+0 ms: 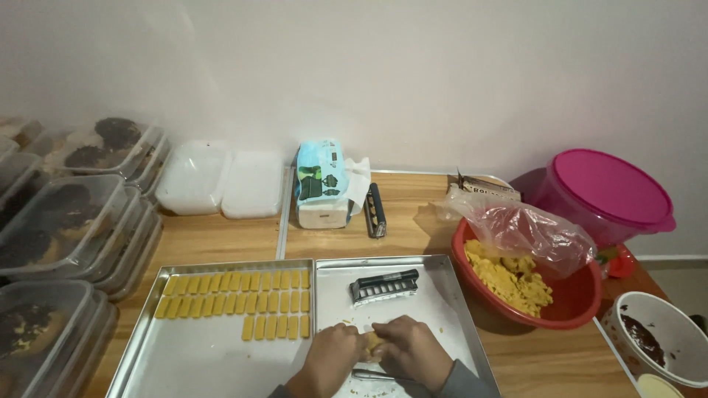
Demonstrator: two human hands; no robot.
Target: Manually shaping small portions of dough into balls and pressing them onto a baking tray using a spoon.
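Note:
My left hand (pixel 330 357) and my right hand (pixel 413 351) meet over the right metal tray (pixel 457 295), both closed on a small lump of yellow dough (pixel 373 342) between the fingers. A ridged metal and black mould tool (pixel 383 285) lies on that tray just beyond my hands. The left metal tray (pixel 184 354) carries rows of yellow dough bars (pixel 234 295). A thin metal utensil (pixel 376 374) lies under my right hand.
A red bowl (pixel 571 298) of yellow dough with a plastic bag stands right. Behind it a pink lidded tub (pixel 605 193). A white bowl with chocolate (pixel 653 335) at far right. Stacked clear boxes (pixel 66 228) line the left; a tissue pack (pixel 321 184) and dark bar (pixel 375 210) sit behind.

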